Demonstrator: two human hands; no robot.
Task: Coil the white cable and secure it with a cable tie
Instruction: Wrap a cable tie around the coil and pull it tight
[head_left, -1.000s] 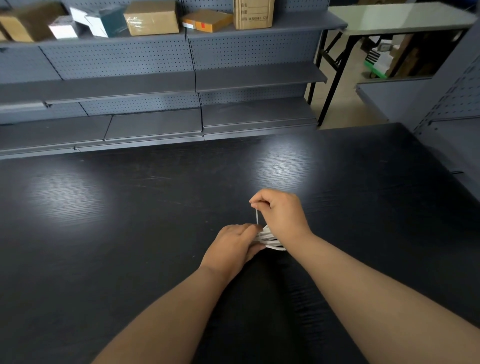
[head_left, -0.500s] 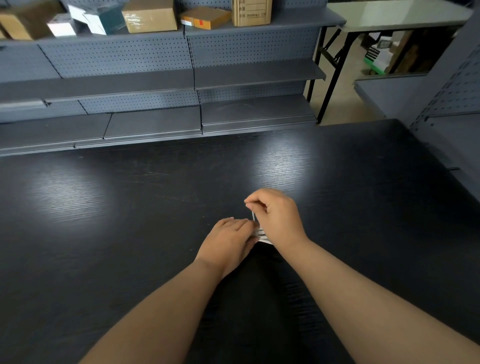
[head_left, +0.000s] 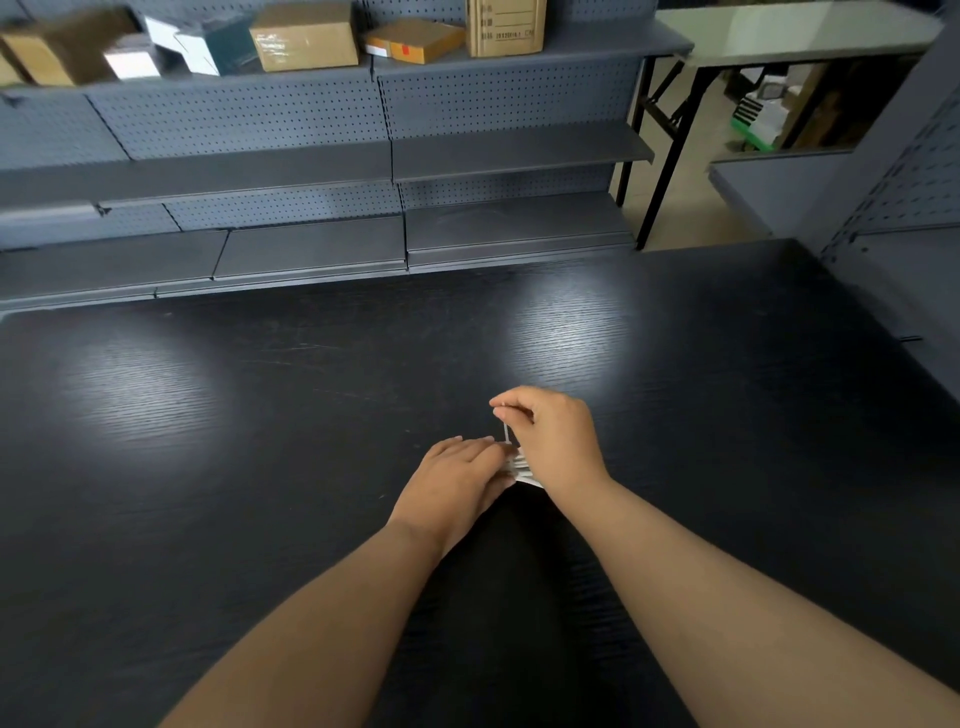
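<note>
The coiled white cable (head_left: 521, 469) lies on the black table (head_left: 260, 441), mostly hidden between my two hands; only a few white loops show. My left hand (head_left: 457, 480) lies over the coil's left side with its fingers bent onto it, holding it. My right hand (head_left: 553, 439) sits just right of and above the coil, its thumb and forefinger pinching the thin white tail of the cable tie (head_left: 505, 431), which runs straight up from the bundle.
Grey pegboard shelving (head_left: 363, 171) runs along the table's far edge, with cardboard boxes (head_left: 306, 36) on its top shelf. A folding table (head_left: 789, 31) stands at the back right, and another grey shelf unit (head_left: 914, 218) borders the right side.
Both hands stay on the coil at the same spot. The right hand still pinches the tie's tail, now held a little higher above the bundle. The camera has shifted slightly.
</note>
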